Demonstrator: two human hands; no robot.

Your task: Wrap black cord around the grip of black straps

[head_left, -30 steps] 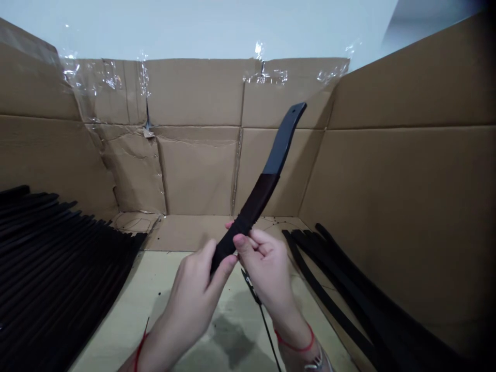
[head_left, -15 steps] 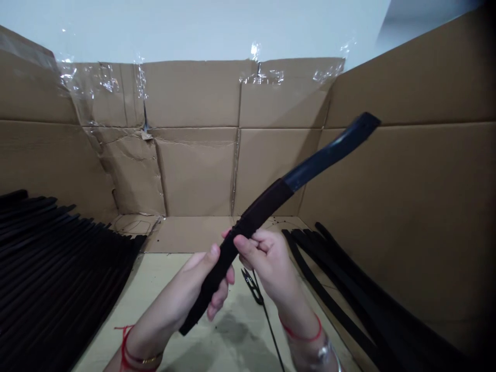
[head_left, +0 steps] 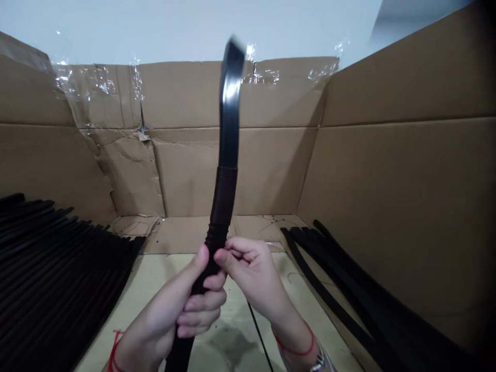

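Note:
A long curved black strip [head_left: 223, 170] stands nearly upright in front of me, its lower half wrapped in dark ribbed covering and its glossy bare tip blurred near the top. My left hand [head_left: 182, 310] is wrapped round the strip's lower part. My right hand [head_left: 248, 268] pinches the wrapped section just above, fingers curled against it. Both wrists wear a red string.
A large pile of black strips [head_left: 54, 274] lies at the left. Several more black strips [head_left: 349, 289] lie at the right along the cardboard wall [head_left: 406, 181]. A thin black cord [head_left: 258, 330] trails on the pale table below my hands. Taped cardboard panels enclose the workspace.
The strip has swung from leaning to the right to nearly upright. My left hand has closed round its lower part, and the small snips seen on the table are now hidden.

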